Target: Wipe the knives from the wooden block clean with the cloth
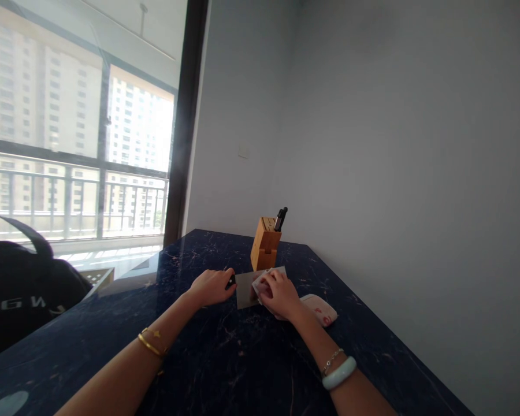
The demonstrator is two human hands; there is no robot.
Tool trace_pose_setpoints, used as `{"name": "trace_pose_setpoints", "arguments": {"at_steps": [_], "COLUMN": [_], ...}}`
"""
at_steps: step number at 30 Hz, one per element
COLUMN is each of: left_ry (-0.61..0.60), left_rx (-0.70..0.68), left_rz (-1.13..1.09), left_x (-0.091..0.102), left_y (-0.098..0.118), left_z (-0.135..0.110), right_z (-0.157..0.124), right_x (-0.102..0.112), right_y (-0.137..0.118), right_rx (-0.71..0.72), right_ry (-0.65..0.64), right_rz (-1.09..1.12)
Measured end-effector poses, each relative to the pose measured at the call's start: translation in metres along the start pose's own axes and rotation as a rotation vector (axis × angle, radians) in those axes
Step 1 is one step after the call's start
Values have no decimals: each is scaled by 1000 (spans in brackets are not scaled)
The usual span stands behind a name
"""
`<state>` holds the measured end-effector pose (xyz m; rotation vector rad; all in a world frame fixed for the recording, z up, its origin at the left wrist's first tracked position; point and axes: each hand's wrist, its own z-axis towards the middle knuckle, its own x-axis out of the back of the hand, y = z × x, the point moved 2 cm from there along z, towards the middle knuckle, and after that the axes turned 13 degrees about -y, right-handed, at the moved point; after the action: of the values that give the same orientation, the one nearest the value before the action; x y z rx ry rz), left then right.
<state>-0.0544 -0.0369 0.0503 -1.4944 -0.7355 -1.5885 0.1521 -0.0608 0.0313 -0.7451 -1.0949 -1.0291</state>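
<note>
The cleaver [246, 289] lies on the table [225, 364] before the knife block [265, 245] (cloth [323, 312] to its right).

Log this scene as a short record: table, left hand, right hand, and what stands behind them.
table: dark, marbled
left hand: grips the black handle of a cleaver lying flat on the table
right hand: holds a white cloth on the blade
by right wrist: pink-patterned cloth
behind: wooden knife block, one black-handled knife in it
</note>
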Motion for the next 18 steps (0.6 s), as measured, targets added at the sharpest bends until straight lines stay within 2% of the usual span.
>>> {"name": "trace_pose_setpoints", "arguments": {"at_steps": [5, 8, 10, 15, 18], "left_ry": [-28, -26, -23, -13, -8], "left_rx": [-15, -28, -36, -42, -36], "left_rz": [-2, 1, 6, 23, 29], "left_x": [-7, -6, -5, -2, -2], "left_y": [-1, -1, -1, -2, -3], "left_z": [1, 1, 1, 1, 0], "right_z": [0, 2, 4, 3, -1], "right_x": [-7, -5, -3, -4, -4], "right_y": [-27, -22, -9, 24, 18], "right_rx": [161, 187, 150, -72, -31], "right_ry": [-48, -72, -97, -155, -159], "right_rz": [-11, 20, 33, -5, -37]}}
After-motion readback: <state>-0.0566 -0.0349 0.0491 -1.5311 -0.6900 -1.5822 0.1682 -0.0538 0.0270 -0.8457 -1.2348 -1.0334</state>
